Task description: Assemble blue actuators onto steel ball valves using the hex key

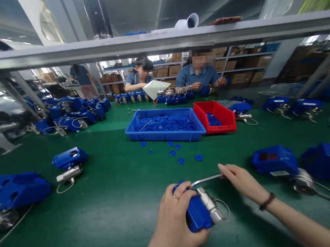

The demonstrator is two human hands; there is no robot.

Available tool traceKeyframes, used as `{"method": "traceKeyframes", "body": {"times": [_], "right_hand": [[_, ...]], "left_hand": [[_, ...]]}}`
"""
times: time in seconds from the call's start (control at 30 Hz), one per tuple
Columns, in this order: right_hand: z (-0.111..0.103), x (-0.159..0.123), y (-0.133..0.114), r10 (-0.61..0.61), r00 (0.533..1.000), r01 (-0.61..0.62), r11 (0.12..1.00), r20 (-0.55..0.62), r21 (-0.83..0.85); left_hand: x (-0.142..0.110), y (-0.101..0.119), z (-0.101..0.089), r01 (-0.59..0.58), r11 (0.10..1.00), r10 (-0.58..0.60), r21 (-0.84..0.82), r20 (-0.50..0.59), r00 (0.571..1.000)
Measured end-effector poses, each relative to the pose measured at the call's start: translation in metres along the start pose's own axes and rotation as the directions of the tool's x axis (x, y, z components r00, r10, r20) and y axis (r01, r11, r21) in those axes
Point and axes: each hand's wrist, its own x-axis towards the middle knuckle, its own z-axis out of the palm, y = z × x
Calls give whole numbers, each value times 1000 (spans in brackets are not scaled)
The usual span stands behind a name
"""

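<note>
The step in hand looks like working a fastener on a blue housing with a bent metal rod. The housing sits low in view, toward 5 o'clock from the middle, just above or on the green bench; which of the two cannot be told. The left hand has its grip clamped over the housing from the 9 o'clock side, fingers wrapped across the top. The right hand, at about 2 o'clock from the housing, has its grip closed on the rod's outer end. The rod's inner end is hidden behind the left fingers. The next move seems to call for a firm left hold against twisting and a level sweep of the rod.

The housing is smooth, slightly glossy blue with angled faces. At its 3 o'clock side is a shiny, rounded metal fitting with a thin cable loop. The rod is slim, grey and bare.

Toward 11 o'clock, flat round blue discs lie loose before a shallow blue tray heaped with small blue pieces; a deeper red bin adjoins it.
</note>
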Motion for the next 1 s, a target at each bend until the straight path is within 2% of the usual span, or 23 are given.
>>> {"method": "traceKeyframes", "body": {"times": [0.07,0.17,0.3,0.4,0.5,0.57,0.7,0.77,0.8,0.87,0.9,0.93,1.0], "right_hand": [[-1,-31,-2,-83,997,83,996,-4,41],[4,-47,-32,-270,960,257,954,72,155],[8,-38,-75,-491,850,462,869,190,179],[3,-26,-91,-550,759,556,826,348,94],[-6,-12,-94,-589,644,650,758,488,55],[-9,0,-94,-662,537,740,668,523,86],[-7,21,-95,-828,300,899,411,473,150],[-4,28,-96,-865,218,941,308,451,136],[-3,29,-96,-876,193,954,272,441,124],[0,28,-94,-893,184,965,243,411,96],[2,25,-92,-900,205,962,257,385,88],[4,21,-90,-901,245,951,295,358,90],[8,11,-85,-880,357,909,405,314,102]], "left_hand": [[0,3,1,3,1000,-3,16,-1,1000],[-3,8,6,2,999,-1,50,-24,1000],[-16,7,15,-41,996,48,74,-91,995],[-25,-1,19,-97,992,108,76,-161,981],[-28,-7,18,-124,991,131,54,-156,979],[-28,-12,16,-153,988,155,21,-138,978],[-26,-21,13,-207,978,203,-38,-93,975],[-26,-24,17,-195,978,192,-69,-51,980],[-26,-26,20,-177,981,175,-78,-28,984],[-26,-28,29,-108,992,108,-71,0,994],[-25,-28,34,-68,996,69,-57,10,998],[-24,-28,38,-37,998,37,-46,10,999],[-22,-29,45,8,999,-8,-49,-16,1000]]}}
